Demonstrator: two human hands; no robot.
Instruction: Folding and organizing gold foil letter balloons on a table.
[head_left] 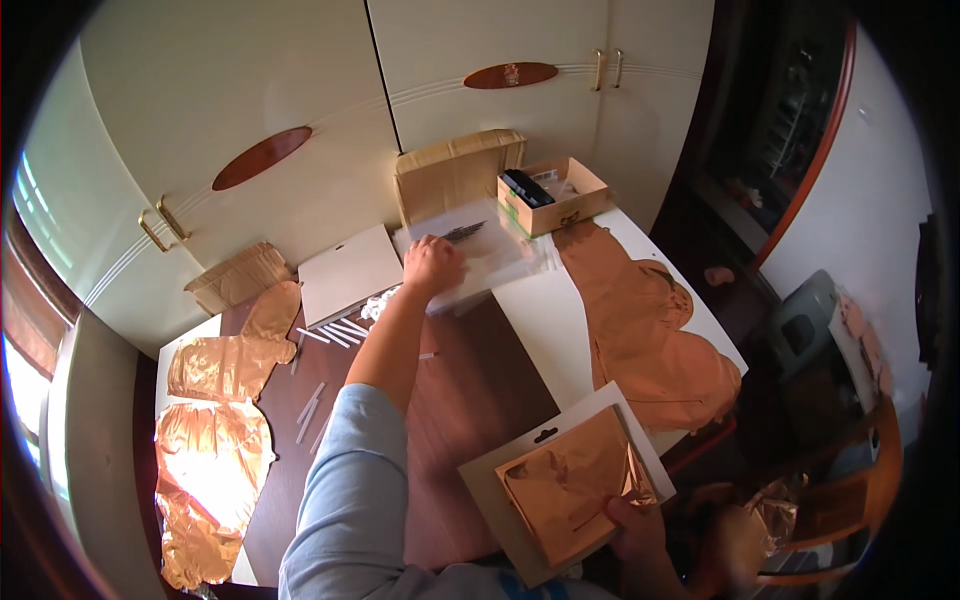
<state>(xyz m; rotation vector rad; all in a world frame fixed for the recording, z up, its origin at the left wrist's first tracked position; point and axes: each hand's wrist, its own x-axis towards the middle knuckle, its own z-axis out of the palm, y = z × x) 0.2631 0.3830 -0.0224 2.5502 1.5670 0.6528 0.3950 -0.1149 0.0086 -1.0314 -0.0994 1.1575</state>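
In my right hand [637, 535] is a pale hang-tab card [480, 480] with a folded copper-coloured foil balloon [570, 475] lying flat on it; my thumb presses on the foil near its lower right corner. My left hand [435, 265] reaches across the table to a clear plastic bag [500, 262], its fingers curled downward, and what they hold, if anything, is hidden. Thin dark pieces [465, 231] lie on the plastic just beyond it. Beside my left wrist sits a small white curled bundle [377, 305].
Flat copper foil balloons lie at left [215, 460] and right [640, 330]. White sticks [338, 331] are scattered near a stack of pale cards [350, 275]. A small open box [560, 210] holds a black item. Cardboard [455, 170] leans on the cabinet [260, 90]. A chair [830, 505] stands lower right.
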